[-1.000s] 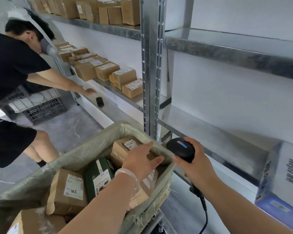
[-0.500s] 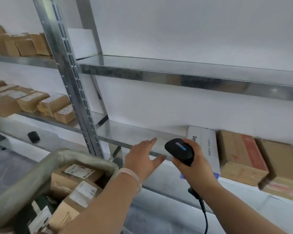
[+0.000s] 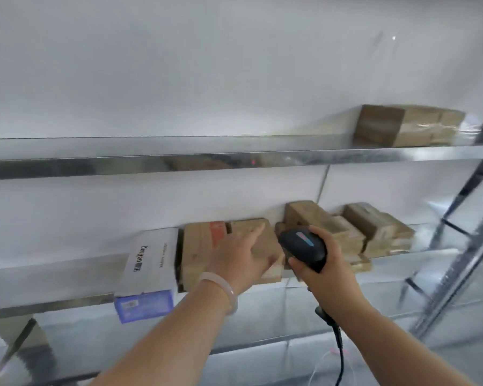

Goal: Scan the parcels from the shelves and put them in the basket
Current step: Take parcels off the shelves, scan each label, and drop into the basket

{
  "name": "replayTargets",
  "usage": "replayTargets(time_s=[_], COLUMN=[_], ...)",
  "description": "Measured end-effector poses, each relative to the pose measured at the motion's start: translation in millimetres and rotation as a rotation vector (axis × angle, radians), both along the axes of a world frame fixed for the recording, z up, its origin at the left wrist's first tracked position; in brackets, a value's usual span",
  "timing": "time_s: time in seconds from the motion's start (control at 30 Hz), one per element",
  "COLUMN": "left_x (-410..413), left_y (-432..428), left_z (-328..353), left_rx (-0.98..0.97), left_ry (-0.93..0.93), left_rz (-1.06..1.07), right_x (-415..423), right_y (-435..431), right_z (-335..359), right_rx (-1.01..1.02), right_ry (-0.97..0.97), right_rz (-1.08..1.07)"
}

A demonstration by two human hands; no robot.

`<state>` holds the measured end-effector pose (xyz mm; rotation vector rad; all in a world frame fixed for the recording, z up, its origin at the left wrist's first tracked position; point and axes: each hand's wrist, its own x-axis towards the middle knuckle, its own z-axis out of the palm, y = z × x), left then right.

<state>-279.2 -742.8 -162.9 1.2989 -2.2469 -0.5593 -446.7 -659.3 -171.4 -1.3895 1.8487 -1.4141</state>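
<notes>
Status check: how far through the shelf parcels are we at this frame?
Done: cannot tell; the basket is out of view. In hand: the left hand rests on a brown cardboard parcel on the middle metal shelf, while the right hand grips the black handheld scanner. Remaining: the white-and-blue box, the brown box with red print, the stacked brown parcels further right, and the brown parcels on the upper shelf.

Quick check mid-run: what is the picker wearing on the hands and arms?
The left hand and right hand are ungloved; both forearms are bare, with no sleeve in view. A pale, translucent, smooth round bangle sits on the left wrist. No watch or ring shows.
</notes>
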Motion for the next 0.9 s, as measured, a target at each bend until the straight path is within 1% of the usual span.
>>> replayTargets(time_s=[0.2, 0.43, 0.6, 0.7, 0.8, 0.9], left_x=[-126, -235, -273, -287, -293, -294], left_y=[8, 16, 8, -3, -14, -24], left_z=[34, 82, 102, 115, 129, 141], left_rx=[-0.084, -0.232, -0.252, -0.252, -0.300, -0.304], left_ry=[0.016, 0.052, 0.043, 0.053, 0.065, 0.070], left_rz=[-0.222, -0.389, -0.456, -0.486, -0.506, -0.485], right_x=[-106, -184, -209, -222, -232, -241], right_y=[46, 71, 79, 77, 67, 53], right_z=[34, 84, 104, 118, 130, 141], right_rx=[-0.056, -0.152, -0.216, -0.224, -0.265, -0.273], right_ry=[0.028, 0.088, 0.102, 0.122, 0.121, 0.140], right_rz=[-0.273, -0.505, -0.644, -0.681, -0.723, -0.704])
